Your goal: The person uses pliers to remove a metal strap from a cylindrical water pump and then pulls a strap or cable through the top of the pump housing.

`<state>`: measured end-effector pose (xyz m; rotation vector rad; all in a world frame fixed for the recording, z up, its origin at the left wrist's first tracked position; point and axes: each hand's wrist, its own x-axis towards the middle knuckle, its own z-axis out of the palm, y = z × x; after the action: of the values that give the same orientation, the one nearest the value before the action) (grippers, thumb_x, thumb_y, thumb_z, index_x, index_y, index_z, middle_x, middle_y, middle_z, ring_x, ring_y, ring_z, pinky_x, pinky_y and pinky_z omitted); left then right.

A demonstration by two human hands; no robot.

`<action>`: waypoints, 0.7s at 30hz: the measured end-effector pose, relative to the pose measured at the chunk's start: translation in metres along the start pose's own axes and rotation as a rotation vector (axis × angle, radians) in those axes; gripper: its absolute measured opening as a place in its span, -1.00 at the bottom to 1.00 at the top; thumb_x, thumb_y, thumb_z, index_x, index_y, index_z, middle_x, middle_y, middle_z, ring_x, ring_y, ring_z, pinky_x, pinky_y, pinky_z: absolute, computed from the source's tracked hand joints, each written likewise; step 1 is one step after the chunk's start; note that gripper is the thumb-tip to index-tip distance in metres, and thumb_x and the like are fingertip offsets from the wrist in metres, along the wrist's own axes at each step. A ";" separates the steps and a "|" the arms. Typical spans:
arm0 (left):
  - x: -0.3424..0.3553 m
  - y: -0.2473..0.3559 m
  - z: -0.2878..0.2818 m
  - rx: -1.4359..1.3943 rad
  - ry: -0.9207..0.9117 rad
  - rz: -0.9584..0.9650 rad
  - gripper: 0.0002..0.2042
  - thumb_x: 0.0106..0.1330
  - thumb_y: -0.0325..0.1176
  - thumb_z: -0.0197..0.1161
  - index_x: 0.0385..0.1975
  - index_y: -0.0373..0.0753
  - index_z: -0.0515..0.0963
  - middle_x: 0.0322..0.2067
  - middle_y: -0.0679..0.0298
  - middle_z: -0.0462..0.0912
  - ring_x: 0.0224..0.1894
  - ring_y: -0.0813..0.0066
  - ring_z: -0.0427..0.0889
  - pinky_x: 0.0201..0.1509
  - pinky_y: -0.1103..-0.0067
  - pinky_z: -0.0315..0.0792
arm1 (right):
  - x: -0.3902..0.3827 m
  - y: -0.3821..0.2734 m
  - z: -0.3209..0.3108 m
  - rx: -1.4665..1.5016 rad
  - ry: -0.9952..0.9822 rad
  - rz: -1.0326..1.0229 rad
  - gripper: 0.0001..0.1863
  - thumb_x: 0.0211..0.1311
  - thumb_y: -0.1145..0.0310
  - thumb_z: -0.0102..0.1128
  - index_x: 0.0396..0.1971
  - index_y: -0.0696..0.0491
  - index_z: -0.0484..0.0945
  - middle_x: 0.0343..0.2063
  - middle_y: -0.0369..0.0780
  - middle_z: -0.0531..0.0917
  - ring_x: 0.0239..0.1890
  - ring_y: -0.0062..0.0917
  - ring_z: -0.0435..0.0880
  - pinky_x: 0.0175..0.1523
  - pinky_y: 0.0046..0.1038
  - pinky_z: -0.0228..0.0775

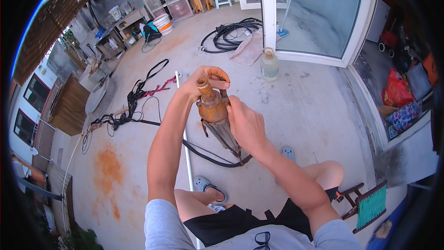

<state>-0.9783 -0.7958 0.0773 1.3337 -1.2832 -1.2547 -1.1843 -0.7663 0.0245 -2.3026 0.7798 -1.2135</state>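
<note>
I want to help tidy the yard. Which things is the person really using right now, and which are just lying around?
In use:
- rusty pump, gripped by the left hand at its top pipe and the right hand at its side
- black cable hanging from the pump

Just lying about:
- white pipe on the ground
- coiled black hose
- plastic jug
- black straps
- small stool

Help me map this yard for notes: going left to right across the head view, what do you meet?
Tangled black straps → left hand → rusty pump → right hand → plastic jug → small green-seated stool.
</note>
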 end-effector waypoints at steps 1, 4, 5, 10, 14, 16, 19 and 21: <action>0.001 0.002 -0.001 -0.004 -0.002 0.002 -0.82 0.06 -0.54 0.47 -0.35 -0.34 0.62 -0.49 0.29 0.67 -0.50 0.55 0.65 -0.38 0.64 0.53 | 0.004 -0.003 -0.004 -0.039 -0.060 0.011 -0.80 0.34 0.38 0.08 -0.18 0.20 0.44 -0.48 -0.01 0.66 -0.49 -0.05 0.65 -0.45 -0.14 0.48; -0.001 0.002 -0.005 0.045 0.002 -0.017 -0.82 0.06 -0.55 0.47 -0.36 -0.34 0.62 -0.47 0.27 0.67 -0.45 0.51 0.67 -0.36 0.63 0.54 | 0.015 -0.012 -0.012 -0.112 -0.181 0.132 -0.81 0.30 0.35 0.12 -0.34 0.19 0.45 -0.55 0.01 0.65 -0.48 -0.03 0.66 -0.43 -0.10 0.47; -0.002 -0.002 -0.005 0.039 0.003 -0.008 -0.82 0.06 -0.55 0.47 -0.36 -0.34 0.62 -0.47 0.27 0.67 -0.45 0.51 0.67 -0.36 0.63 0.54 | 0.017 -0.016 -0.015 -0.121 -0.184 0.126 -0.81 0.30 0.35 0.12 -0.34 0.19 0.45 -0.55 0.01 0.65 -0.48 -0.03 0.66 -0.43 -0.10 0.47; -0.013 -0.015 -0.004 -0.085 0.142 -0.009 -0.81 0.22 -0.44 0.36 -0.21 -0.33 0.60 -0.38 0.20 0.69 -0.34 0.41 0.70 -0.20 0.50 0.60 | 0.020 0.005 -0.003 -0.160 -0.126 0.018 -0.70 0.33 0.27 0.11 -0.54 0.17 0.47 -0.64 -0.09 0.63 -0.58 -0.19 0.64 -0.51 -0.20 0.40; -0.037 -0.023 -0.006 -0.101 0.137 0.047 -0.64 0.41 -0.22 0.04 0.07 -0.31 0.51 -0.06 0.11 0.64 0.02 0.33 0.61 0.19 0.43 0.45 | 0.022 0.008 -0.005 0.874 -0.379 0.739 -0.70 0.40 0.18 0.11 -0.49 0.03 0.44 -0.73 -0.49 0.28 -0.74 -0.81 0.08 -0.65 -0.65 -0.17; -0.050 -0.021 -0.003 -0.237 0.051 0.088 -0.57 0.37 -0.20 0.01 0.14 -0.30 0.47 -0.01 0.10 0.61 0.10 0.32 0.56 0.26 0.41 0.37 | 0.020 0.012 -0.007 1.022 -0.347 0.791 -0.71 0.39 0.19 0.11 -0.50 0.03 0.44 -0.73 -0.48 0.27 -0.74 -0.80 0.07 -0.65 -0.64 -0.16; -0.061 -0.025 -0.001 -0.355 -0.082 0.160 -0.39 0.18 -0.22 0.08 0.29 -0.27 0.34 0.06 0.10 0.56 0.22 0.26 0.44 0.38 0.36 0.20 | 0.017 0.017 0.001 1.232 -0.293 0.831 -0.75 0.37 0.22 0.11 -0.49 0.01 0.42 -0.74 -0.48 0.25 -0.75 -0.82 0.04 -0.65 -0.65 -0.17; -0.067 -0.024 0.004 -0.195 -0.091 0.267 -0.35 0.17 -0.20 0.23 0.31 -0.25 0.32 0.06 0.14 0.55 0.19 0.32 0.46 0.35 0.41 0.23 | 0.018 0.017 0.003 1.259 -0.308 0.816 -0.73 0.36 0.19 0.11 -0.48 0.03 0.43 -0.73 -0.46 0.27 -0.75 -0.80 0.04 -0.65 -0.63 -0.16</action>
<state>-0.9765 -0.7273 0.0595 0.9437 -1.3160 -1.2274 -1.1787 -0.7899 0.0239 -0.9236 0.4893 -0.5982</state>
